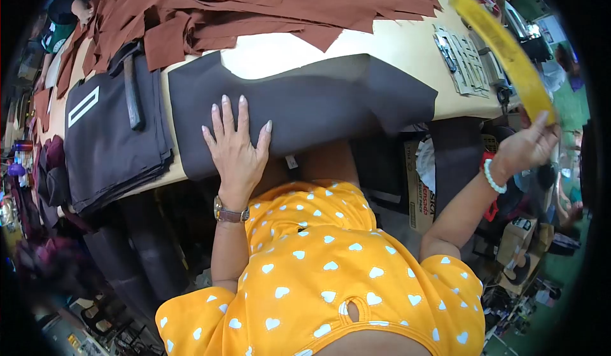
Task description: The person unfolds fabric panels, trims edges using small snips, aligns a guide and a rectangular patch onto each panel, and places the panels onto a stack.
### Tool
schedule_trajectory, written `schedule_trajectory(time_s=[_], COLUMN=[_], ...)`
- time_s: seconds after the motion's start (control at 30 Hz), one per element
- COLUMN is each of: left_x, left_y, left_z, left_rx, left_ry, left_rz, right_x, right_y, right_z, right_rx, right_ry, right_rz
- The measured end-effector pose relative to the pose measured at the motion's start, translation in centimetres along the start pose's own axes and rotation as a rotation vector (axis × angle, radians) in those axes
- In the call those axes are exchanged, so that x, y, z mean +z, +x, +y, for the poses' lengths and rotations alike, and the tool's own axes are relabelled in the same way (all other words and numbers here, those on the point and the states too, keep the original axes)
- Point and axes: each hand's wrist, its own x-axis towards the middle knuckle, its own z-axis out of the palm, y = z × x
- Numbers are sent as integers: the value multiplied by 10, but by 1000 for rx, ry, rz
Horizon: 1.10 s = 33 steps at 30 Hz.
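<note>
Worktable (267, 50): brown fabric (280, 3) behind, hammer (132, 89) | left hand (235, 149) flat on dark cloth (318, 101) | right hand (528, 146) grips yellow strip (506, 47)

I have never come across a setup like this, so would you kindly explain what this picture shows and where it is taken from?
No machine is at work here. The one picture comes from a camera worn on the head, looking forward and down, so the wearer's yellow shirt fills the bottom. The bare left hand lies palm down on a dark cloth; the bare right hand holds a yellow strip by one end, away from the cloth. The table also bears brown cloth and, to the left, a dark stack with a hammer on it.
</note>
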Motion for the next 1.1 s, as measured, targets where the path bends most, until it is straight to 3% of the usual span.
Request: schedule_trajectory(time_s=[0.1, 0.2, 0.27, 0.3, 0.33, 0.4, 0.47, 0.53, 0.6, 0.63, 0.67, 0.77, 0.9, 1.1], left_x=[0, 2, 1, 0, 17, 66, 2, 5, -9, -10, -11, -23, -28, -16], left_y=[0, 0, 1, 1, -7, -28, -5, -2, -1, -2, -3, -9, -22, -16], left_z=[0, -1, 2, 3, -13, -59, -16, -31, -31, -33, -34, -24, -21, -10], left_rx=[-1, 22, -39, -69, -10, 112, -183, -311, -467, -453, -442, -350, -154, -169], left_ry=[-11, 11, -78, -122, -255, -522, -911, -1164, -1365, -1377, -1389, -942, -444, -501], left_rz=[12, 35, 68, 85, 104, 141, 299, 370, 377, 378, 386, 387, 295, 235], right_x=[1, -1, 9, 22, 35, 47, 50, 63, 77, 76, 74, 70, 69, 74], right_y=[10, 1, -21, -39, -56, -87, -110, -127, -151, -153, -152, -153, -155, -160], right_z=[-27, -39, -48, -65, -81, -81, -67, -48, -7, 1, 7, 10, 0, 13], right_rx=[79, 260, 452, 587, 721, 877, 982, 1065, 701, 549, 438, 175, 231, 405], right_ry=[300, 502, 890, 892, 892, 924, 1024, 853, 302, 0, -113, -348, -396, -143], right_rz=[15, -138, -313, -275, -235, -366, -634, -667, -702, -754, -775, -797, -804, -739])
